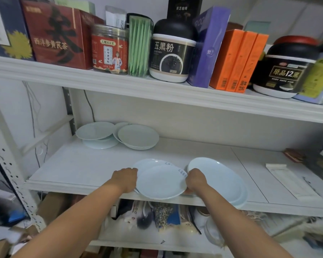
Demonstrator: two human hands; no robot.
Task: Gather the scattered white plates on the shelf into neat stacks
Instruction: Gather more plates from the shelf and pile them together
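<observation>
At lower centre of the frame, on the front edge of the shelf [78,170], a front plate [161,182] lying partly over a second plate [147,163] and jutting out past that edge. Gripped on both sides — left hand [126,180] curled round the left rim, right hand [196,180] curled round the right rim, fingertips tucked under and out of sight. Just beside the right hand, at lower right of centre, a low pile of plates [220,177], slightly slid apart. Farther back at centre left, two more: a back-left pile [95,130], untidy, with its top plate tilted on those below, and next to it a back pile [138,135] resting against another plate behind. Across the top of the frame, jars and boxes [172,51] on a higher shelf [119,81]. Glazed ceramic by the look: stiff, smooth, fairly heavy for the size, quick to chip if knocked rim to rim or dropped from that overhang. Best taken at opposite rims, thumbs on top and fingers beneath, lifted clear rather than dragged, then set down flat and centred on a pile. Worth minding the slick glaze — easy to slide off a tilted stack.
</observation>
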